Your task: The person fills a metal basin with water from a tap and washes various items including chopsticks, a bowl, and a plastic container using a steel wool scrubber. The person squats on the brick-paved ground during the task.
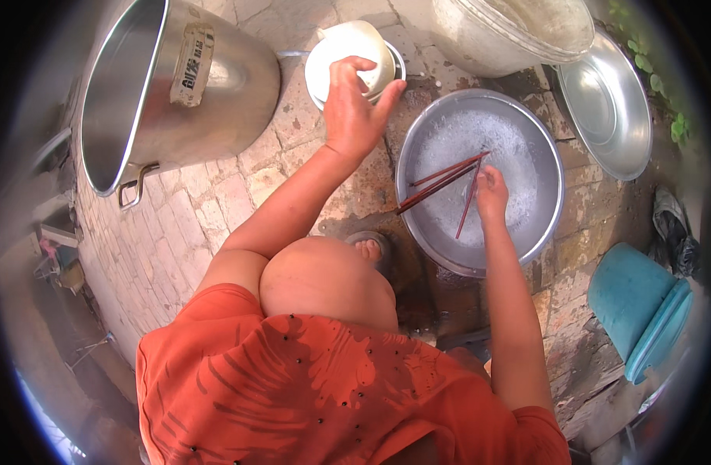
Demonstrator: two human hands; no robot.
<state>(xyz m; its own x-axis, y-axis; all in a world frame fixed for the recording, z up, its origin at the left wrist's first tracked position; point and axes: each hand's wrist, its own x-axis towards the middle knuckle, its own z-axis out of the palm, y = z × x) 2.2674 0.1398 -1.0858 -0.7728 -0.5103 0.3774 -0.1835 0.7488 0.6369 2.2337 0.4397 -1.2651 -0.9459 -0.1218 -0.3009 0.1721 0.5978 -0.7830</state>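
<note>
My left hand (358, 110) is over a stack of white bowls (355, 43) at the top centre, thumb and fingers spread, nothing seen in its grasp. A wide metal basin (406, 232) of sudsy water (512, 145) stands on the right. My right hand (492, 195) is inside the basin, its fingers bent beside a thin red chopstick (468, 203); whether they grip it is unclear. Several dark red chopsticks (439, 185) slant across the suds, some reaching the basin's left rim.
A large steel pot (233, 87) lies tilted at the upper left. A big worn metal pot (477, 40) and a shallow metal basin (608, 110) are at the upper right. A teal plastic bucket (631, 302) lies at the right. My sandalled foot (370, 249) is on the brick paving (181, 209).
</note>
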